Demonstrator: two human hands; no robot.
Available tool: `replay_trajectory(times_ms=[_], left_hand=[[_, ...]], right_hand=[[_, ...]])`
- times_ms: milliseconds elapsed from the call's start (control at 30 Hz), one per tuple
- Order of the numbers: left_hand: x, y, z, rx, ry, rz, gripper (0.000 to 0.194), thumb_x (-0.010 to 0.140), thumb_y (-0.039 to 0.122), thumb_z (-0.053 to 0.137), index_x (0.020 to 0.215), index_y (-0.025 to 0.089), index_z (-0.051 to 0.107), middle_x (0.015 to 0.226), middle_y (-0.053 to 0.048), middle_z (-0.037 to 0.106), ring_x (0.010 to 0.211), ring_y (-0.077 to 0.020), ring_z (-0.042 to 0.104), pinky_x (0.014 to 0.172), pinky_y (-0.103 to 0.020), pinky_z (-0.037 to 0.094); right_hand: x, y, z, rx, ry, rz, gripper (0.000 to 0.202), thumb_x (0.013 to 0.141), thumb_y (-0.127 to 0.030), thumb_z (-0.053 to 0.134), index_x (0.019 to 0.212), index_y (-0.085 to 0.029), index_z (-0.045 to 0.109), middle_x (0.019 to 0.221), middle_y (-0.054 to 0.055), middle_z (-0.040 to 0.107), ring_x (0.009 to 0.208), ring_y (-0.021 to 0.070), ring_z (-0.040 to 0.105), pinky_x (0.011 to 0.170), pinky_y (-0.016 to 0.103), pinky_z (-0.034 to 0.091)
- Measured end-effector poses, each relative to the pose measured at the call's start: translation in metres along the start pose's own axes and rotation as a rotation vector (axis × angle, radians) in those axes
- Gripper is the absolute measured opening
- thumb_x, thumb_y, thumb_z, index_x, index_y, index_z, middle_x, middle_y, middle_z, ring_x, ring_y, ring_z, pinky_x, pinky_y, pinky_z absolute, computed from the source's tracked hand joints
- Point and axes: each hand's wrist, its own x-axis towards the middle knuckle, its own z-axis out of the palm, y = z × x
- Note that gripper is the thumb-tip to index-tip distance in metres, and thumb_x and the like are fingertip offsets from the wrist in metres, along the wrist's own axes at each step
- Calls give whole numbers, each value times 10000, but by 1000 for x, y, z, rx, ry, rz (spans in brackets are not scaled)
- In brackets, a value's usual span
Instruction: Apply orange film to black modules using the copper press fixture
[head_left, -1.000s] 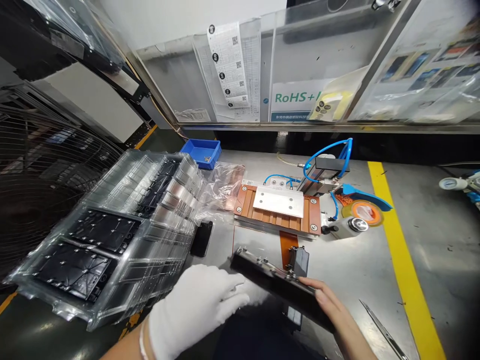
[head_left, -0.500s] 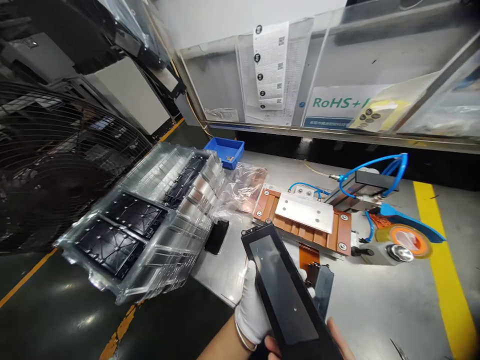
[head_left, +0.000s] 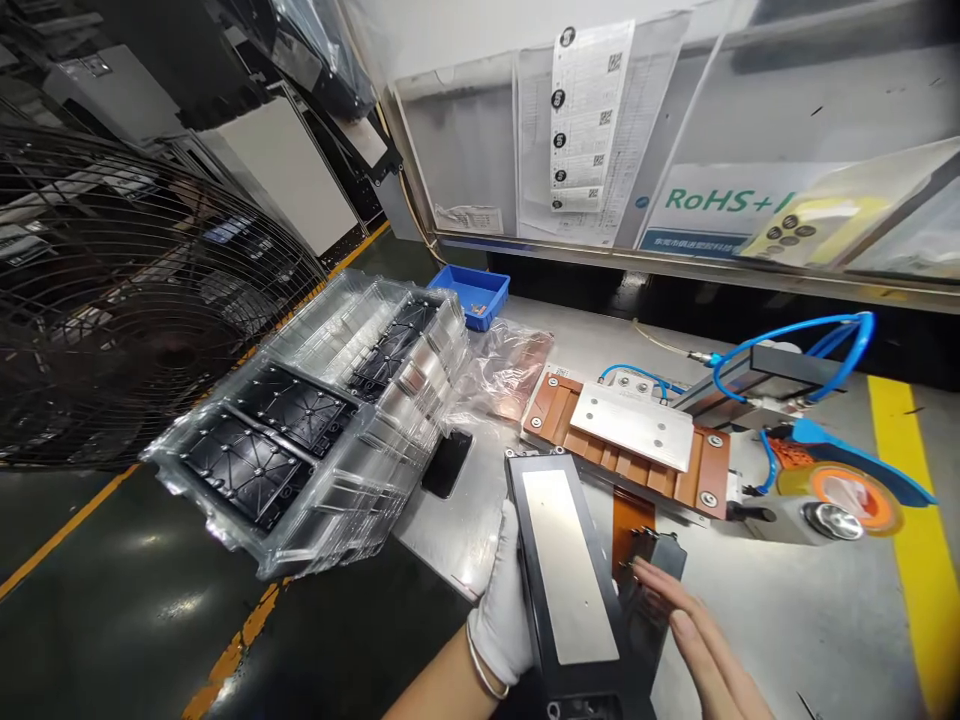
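Factory assembly station: pneumatic fixture [head_left: 637, 435] with blue air hoses [head_left: 787, 335], stacked part trays [head_left: 315, 420], apparently RoHS signage [head_left: 720, 205].

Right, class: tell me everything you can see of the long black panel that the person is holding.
The long black panel is a narrow, flat rectangle with a black frame and a pale, reflective inset face. Small metal tabs show at its far end. It is held face up above the grey worktop, pointing away from the person. The white-gloved left hand grips its left edge; the bare right hand is at its right side.

Gloved left hand [head_left: 504, 610] curled in a grip; bare right hand [head_left: 694, 640] flat, fingers extended.
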Motion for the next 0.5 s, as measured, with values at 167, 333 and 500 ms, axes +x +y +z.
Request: replay_trajectory(times_ms=[167,333,500], left_hand=[[-5,1,12,27,-150,-61,990,783,853,316,1280,45,599,1240,-191,655,1221,-326,540,1082,-394,324],[-10,1,14,125,-156,-93,950,674,880,476,1222,124,653,1191,-155,680,1212,-330,542,1066,-406,346],[-12,-4,7,130,-126,-123,1006,624,883,533,1281,124,608,1209,-168,666,1201,-353,550,1053,-448,373]], right_hand=[[-9,-27,5,-202,-16,-271,417,968,-562,370,1197,-368,660,1511,21,379,1424,296,323,1176,572,259],[-7,-26,1,-403,-84,-495,359,1000,-440,361,1264,-424,603,1540,5,312,1414,309,341,1066,544,455],[-9,-34,0,-401,-22,-536,364,1003,-436,363,1260,-384,616,1535,16,335,1405,310,358,1074,521,454]])
